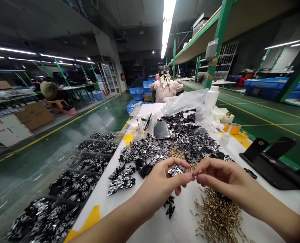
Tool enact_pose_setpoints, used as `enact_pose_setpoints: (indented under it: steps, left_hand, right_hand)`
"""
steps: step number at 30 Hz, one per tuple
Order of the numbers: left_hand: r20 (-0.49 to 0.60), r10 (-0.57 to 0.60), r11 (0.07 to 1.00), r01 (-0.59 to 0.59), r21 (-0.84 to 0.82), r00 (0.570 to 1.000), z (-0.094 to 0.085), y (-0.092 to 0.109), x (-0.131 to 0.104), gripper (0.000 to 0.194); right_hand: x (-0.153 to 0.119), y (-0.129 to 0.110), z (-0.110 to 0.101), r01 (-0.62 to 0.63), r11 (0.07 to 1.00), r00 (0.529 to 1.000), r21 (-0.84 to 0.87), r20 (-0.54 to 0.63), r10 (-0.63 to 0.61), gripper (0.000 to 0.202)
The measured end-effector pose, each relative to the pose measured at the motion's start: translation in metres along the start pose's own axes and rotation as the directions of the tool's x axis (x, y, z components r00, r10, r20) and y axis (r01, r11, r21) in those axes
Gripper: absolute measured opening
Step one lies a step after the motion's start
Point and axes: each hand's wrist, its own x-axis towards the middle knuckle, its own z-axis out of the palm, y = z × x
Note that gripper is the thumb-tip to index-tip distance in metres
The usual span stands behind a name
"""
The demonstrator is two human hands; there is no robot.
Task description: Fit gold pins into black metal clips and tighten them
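Note:
Above the white tabletop (182, 209), my left hand (166, 177) and my right hand (222, 173) meet fingertip to fingertip. Each is closed in a pinch; what sits between the fingers is too small and covered to make out. Below my right hand lies a heap of small curved brass-coloured metal pieces (218, 217). A smaller brass-coloured pile (177, 154) shows just beyond my fingers. Behind my hands spreads a large heap of small black and silver parts (146, 150). A few black pieces (170, 206) lie under my left hand.
Compartmented trays of black and silver parts (66, 185) line the left edge. A dark box-like object (162, 130), a white bottle (212, 98), orange tape (233, 128) and a black stand (268, 162) stand around the heap. A person (165, 86) sits ahead.

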Motion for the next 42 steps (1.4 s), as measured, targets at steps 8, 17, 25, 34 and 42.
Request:
enact_pose_setpoints:
  steps: [8,17,25,34,42]
  left_hand:
    - [-0.054,0.066,0.992,-0.059,0.112,0.996,-0.001,0.002,-0.002,0.023]
    - [-0.109,0.195,0.966,-0.172,0.192,0.975,0.004,0.003,-0.004,0.014]
    - [-0.090,0.391,0.834,-0.311,0.456,0.916,0.007,-0.001,-0.010,0.006]
    - [-0.012,0.433,0.697,-0.327,0.638,0.901,0.006,-0.001,-0.011,0.006]
    - [-0.020,0.486,0.619,-0.328,0.714,0.874,0.006,-0.016,-0.005,0.005]
  right_hand:
    - [0.000,-0.002,0.003,0.016,0.993,0.999,-0.117,-0.031,-0.020,0.023]
    - [-0.001,-0.005,0.005,0.050,0.981,0.997,-0.187,-0.040,-0.059,0.020]
    - [0.000,-0.003,0.007,0.100,0.971,0.995,-0.216,-0.002,-0.103,0.016]
    - [0.000,0.006,0.014,0.272,0.845,0.957,-0.460,0.038,-0.288,0.010]
    - [0.005,0.018,0.018,0.556,0.358,0.671,-0.750,0.150,-0.727,0.016]
